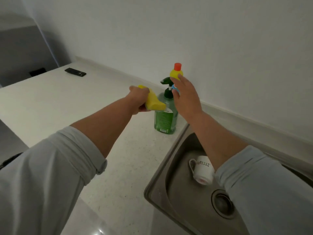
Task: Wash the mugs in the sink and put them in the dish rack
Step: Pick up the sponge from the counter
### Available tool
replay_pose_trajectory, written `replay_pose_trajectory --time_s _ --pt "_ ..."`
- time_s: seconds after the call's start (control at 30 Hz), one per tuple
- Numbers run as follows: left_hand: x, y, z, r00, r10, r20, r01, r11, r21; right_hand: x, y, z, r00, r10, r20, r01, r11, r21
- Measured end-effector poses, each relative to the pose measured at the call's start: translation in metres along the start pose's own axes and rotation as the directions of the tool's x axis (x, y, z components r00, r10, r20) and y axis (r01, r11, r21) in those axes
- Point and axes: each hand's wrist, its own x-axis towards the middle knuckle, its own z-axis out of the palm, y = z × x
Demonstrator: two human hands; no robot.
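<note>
Gripping a yellow sponge (155, 102) in my left hand (139, 99), I hold it just beside the green soap bottle (165, 120) on the countertop (50, 106). My right hand (186, 99), fingers straight and spread, holds nothing and hovers at the bottle's pump, in front of a yellow bottle (176, 72). One white mug (203, 170) lies on its side in the steel sink (160, 175), under my right forearm.

Nothing can be read clearly. The white mug (203, 170) in the sink (177, 192) carries two short rows of dark print, too small to make out. The green soap bottle (165, 119) has a label of fine white print and a barcode, both illegible
</note>
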Motion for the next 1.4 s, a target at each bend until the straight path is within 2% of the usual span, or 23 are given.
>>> replay_pose_trajectory --time_s 0.1,0.17,0.27,0.4,0.5,0.67,0.77,0.87,0.97,1.07,1.2,1.27,1.4 --pt "0.004 0.012 0.004 0.999 0.008 0.040 -0.009 1.000 0.021 0.019 -0.006 0.002 0.996 -0.001 0.085 0.001 1.000 -0.005" --pt "0.010 0.017 0.007 0.998 0.050 0.022 -0.052 0.994 0.099 0.027 -0.007 0.002 0.993 -0.001 0.118 0.004 1.000 -0.026" --pt "0.018 0.024 0.005 0.982 0.186 0.017 -0.181 0.928 0.326 0.034 -0.009 0.004 0.997 -0.025 0.070 0.031 0.995 -0.094" --pt "0.022 0.035 0.003 0.966 0.213 0.146 -0.257 0.853 0.455 0.040 -0.010 0.006 1.000 -0.008 0.025 0.012 0.984 -0.178" --pt "0.025 0.041 0.002 0.957 0.238 0.169 -0.291 0.804 0.519 0.040 -0.011 0.011 1.000 0.000 -0.028 -0.006 0.978 -0.209" --pt "0.032 0.044 0.003 0.951 0.252 0.181 -0.309 0.801 0.512 0.047 -0.010 0.019 0.996 0.078 -0.037 -0.085 0.956 -0.279" --pt "0.035 0.046 0.004 0.947 0.257 0.193 -0.320 0.805 0.500 0.053 -0.008 0.025 0.981 0.186 -0.052 -0.193 0.947 -0.258" --pt "0.037 0.048 0.004 0.944 0.270 0.190 -0.330 0.795 0.509 0.054 -0.011 0.026 0.972 0.227 -0.056 -0.234 0.945 -0.228" --pt "0.036 0.051 0.003 0.931 0.312 0.192 -0.365 0.760 0.538 0.047 -0.017 0.019 0.984 0.177 -0.008 -0.172 0.944 -0.283" --pt "0.034 0.053 -0.002 0.883 0.440 0.164 -0.449 0.692 0.565 0.036 -0.023 0.012 0.996 0.076 0.051 -0.053 0.936 -0.348" --pt "0.030 0.050 -0.008 0.830 0.540 0.143 -0.528 0.675 0.516 0.031 -0.027 0.010 0.994 0.061 0.086 -0.022 0.917 -0.398" --pt "0.027 0.046 -0.010 0.815 0.564 0.131 -0.548 0.679 0.488 0.030 -0.028 0.012 0.989 0.076 0.124 -0.022 0.920 -0.391" --pt "0.017 0.039 -0.011 0.800 0.592 0.092 -0.587 0.745 0.317 0.022 -0.021 0.009 0.977 0.054 0.208 0.015 0.949 -0.315"
